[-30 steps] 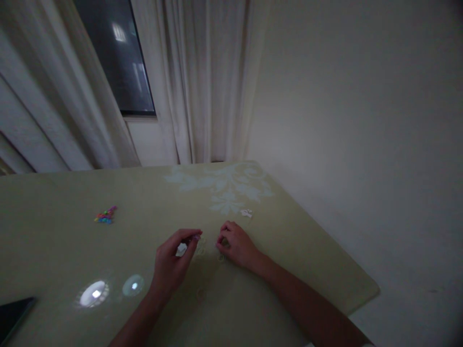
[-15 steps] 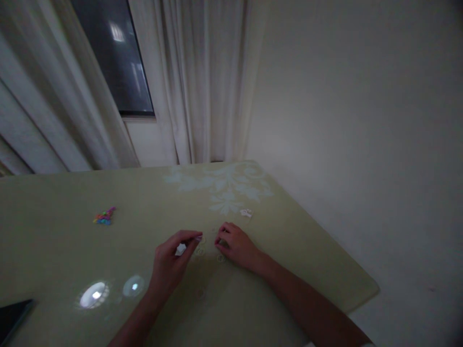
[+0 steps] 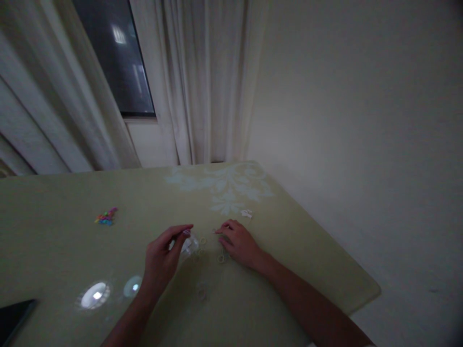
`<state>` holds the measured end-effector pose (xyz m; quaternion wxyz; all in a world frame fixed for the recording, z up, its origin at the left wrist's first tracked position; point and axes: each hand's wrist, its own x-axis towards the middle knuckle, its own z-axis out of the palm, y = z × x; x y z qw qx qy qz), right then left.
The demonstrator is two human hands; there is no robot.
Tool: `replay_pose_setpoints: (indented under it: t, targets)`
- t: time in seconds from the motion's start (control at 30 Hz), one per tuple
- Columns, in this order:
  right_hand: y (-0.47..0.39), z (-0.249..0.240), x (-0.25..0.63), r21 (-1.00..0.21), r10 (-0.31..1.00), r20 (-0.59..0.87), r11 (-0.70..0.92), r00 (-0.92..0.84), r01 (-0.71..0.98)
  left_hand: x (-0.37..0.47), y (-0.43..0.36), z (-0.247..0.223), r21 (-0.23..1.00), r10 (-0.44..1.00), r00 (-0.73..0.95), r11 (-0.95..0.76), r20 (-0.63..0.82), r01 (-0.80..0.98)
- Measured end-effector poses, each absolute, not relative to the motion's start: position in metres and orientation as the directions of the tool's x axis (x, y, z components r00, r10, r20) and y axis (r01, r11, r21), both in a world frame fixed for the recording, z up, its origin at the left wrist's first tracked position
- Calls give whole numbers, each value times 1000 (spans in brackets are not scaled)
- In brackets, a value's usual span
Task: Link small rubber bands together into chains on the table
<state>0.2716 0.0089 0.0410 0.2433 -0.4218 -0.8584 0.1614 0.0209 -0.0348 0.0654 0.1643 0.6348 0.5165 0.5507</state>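
My left hand [image 3: 162, 253] is closed in a pinch above the table, and what its fingertips hold is too small to name. A clear bag or wrapper with a white patch [image 3: 188, 244] shows beside and behind those fingers. My right hand [image 3: 238, 242] rests on the table, its fingers apart, the index fingertip beside a tiny ring [image 3: 214, 231]. Several small pale rings lie between and below the hands, one ring [image 3: 203, 240] near the clear bag and another ring [image 3: 221, 259] just under my right hand. Nothing shows between the right fingers.
A pile of small colourful pieces [image 3: 106, 217] lies on the green table [image 3: 65, 250] at the left. Beyond my right hand sits a small white item [image 3: 246, 213]. A dark flat object [image 3: 14, 318] is at the lower left. Curtains and a wall stand behind.
My left hand has moved a little left, and more of the clear bag shows. The right hand's index finger has stretched out toward the tiny ring.
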Motion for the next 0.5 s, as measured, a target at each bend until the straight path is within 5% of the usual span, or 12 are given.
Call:
replay_pose_setpoints:
  t: [0.3,0.5]
  targets:
    - [18,42,280,-509,837,318,547,-445,664,-8,-19,58,704,827,-198,-293,527,647]
    - [15,42,276,-511,835,289,548,-468,662,-15,-17,43,421,788,30,-360,615,832]
